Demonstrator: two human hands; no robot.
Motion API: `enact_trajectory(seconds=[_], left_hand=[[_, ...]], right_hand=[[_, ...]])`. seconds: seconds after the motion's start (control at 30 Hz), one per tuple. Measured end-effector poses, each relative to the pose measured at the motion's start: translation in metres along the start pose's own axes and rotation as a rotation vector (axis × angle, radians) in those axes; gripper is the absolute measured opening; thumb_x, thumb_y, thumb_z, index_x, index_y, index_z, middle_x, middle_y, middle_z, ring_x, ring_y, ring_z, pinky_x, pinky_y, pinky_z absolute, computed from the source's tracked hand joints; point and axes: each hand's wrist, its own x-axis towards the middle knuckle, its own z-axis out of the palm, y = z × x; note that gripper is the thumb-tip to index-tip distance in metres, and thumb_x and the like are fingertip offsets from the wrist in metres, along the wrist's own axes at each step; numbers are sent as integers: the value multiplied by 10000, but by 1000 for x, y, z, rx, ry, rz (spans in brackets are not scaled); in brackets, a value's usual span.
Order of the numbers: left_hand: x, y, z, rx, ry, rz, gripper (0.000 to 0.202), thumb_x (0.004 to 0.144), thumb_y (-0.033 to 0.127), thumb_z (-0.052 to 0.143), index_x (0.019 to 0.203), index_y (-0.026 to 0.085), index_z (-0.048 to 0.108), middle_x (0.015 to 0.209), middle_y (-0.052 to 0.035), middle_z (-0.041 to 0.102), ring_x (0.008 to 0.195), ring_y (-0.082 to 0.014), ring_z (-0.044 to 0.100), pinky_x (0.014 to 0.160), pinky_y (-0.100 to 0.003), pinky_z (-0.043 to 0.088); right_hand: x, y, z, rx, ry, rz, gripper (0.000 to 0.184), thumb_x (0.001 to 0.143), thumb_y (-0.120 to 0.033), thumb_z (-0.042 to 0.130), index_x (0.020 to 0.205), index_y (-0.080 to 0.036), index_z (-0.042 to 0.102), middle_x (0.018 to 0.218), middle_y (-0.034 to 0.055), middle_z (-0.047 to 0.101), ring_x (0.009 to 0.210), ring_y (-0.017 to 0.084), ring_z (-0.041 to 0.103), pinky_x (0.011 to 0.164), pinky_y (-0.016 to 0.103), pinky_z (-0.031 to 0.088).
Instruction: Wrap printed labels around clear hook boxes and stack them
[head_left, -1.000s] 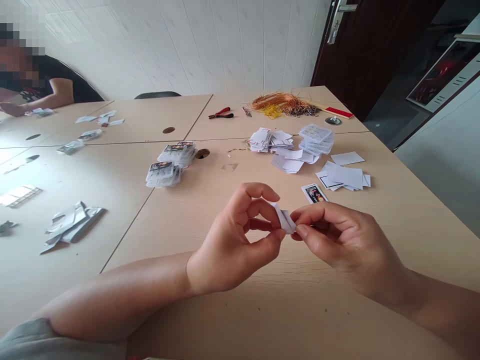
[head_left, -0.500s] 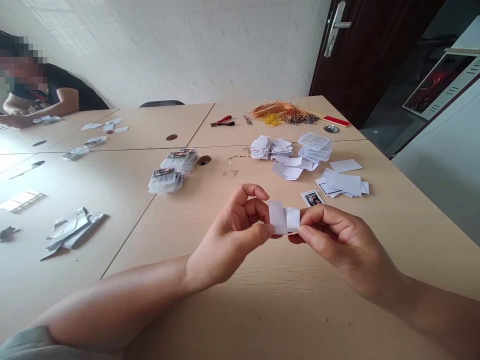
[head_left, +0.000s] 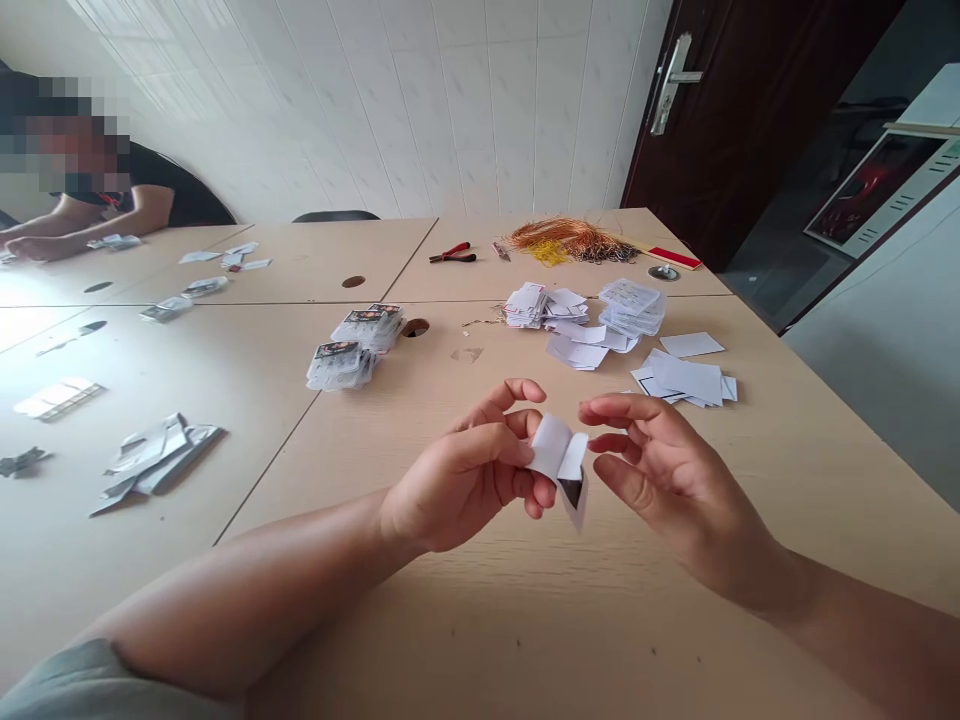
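A small folded white paper card (head_left: 551, 443) is pinched between the thumb and fingers of my left hand (head_left: 457, 480). Its folds have partly sprung apart, and a black printed patch shows on the lower flap. Just to the right of the card is my right hand (head_left: 682, 490), its fingers apart and curved, holding nothing. Whether its fingertips still brush the card's edge is hard to tell. Behind my right hand lie a loose pile of white paper cards (head_left: 686, 377) and a single white card (head_left: 691, 344).
Stacks of clear plastic packs with printed cards (head_left: 341, 365) stand left of centre. Farther back are more white cards (head_left: 525, 305), clear plastic boxes (head_left: 632, 308), red-handled pliers (head_left: 454, 254) and copper-coloured wires (head_left: 559, 235). Silvery strips (head_left: 157, 455) lie left. A person (head_left: 142, 205) sits far left.
My right hand has let go of the folded card and opened. In my left hand the card has tilted and unfolded somewhat, showing black print. The view has shifted slightly.
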Motion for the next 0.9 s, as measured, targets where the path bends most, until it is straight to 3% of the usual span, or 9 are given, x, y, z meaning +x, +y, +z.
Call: enact_trajectory(seconds=[0.17,0.4,0.47,0.53,0.63,0.7,0.77,0.83,0.9], left_hand=[[2,-1,-3,53,0,-81,352,740,79,633,1049,228,555,702,57,677,504,-89,652,477,-157,513],[5,-6,2,183,75,-43,88,842,186,739,876,174,659,767,28,636,597,-64,606,538,-154,504],[5,-4,4,363,87,5,82,870,221,735,883,165,678,788,13,641,629,-78,590,569,-179,511],[4,5,1,684,157,150,108,911,280,695,943,180,669,845,-1,648,696,-106,599,636,-224,527],[1,25,-14,1257,265,304,331,944,412,646,1212,221,614,1227,-100,665,1099,-229,636,917,-372,534],[-2,34,-30,1569,158,131,644,887,542,686,1421,230,505,1529,-165,507,1369,-330,500,1094,-490,437],[-4,37,-45,1665,95,-4,810,788,582,776,1446,196,503,1569,-203,470,1462,-401,396,1161,-556,353],[-4,35,-54,1696,82,-60,787,721,525,844,1376,185,571,1497,-200,545,1454,-416,403,1167,-552,343],[-2,30,-56,1720,81,-88,678,717,453,852,1297,188,620,1401,-179,611,1386,-399,480,1137,-521,380]], right_hand=[[3,3,2,158,-153,77,323,916,-408,746,1207,-374,610,1047,-13,742,908,145,746,766,301,623],[6,-8,4,107,-33,140,253,807,-359,836,1004,-256,715,812,-7,749,748,149,728,631,255,604],[7,-8,2,95,-6,140,240,790,-397,848,936,-241,739,803,6,738,722,150,706,609,257,590],[9,-5,-1,95,35,124,265,761,-449,866,896,-250,755,813,6,728,719,142,676,604,248,572],[13,0,-7,108,89,96,252,755,-497,867,888,-303,779,781,-26,684,723,115,621,643,218,543],[14,1,-10,112,96,87,206,769,-495,859,873,-332,789,794,-36,666,718,100,584,663,202,523],[15,1,-11,109,88,87,184,767,-492,863,841,-337,796,912,-32,685,731,92,561,671,198,510],[15,0,-10,105,76,105,209,755,-509,865,839,-329,803,999,-16,695,757,100,568,672,212,512],[13,-1,-9,96,57,143,259,751,-537,858,873,-313,811,945,9,701,770,125,592,658,233,518]])
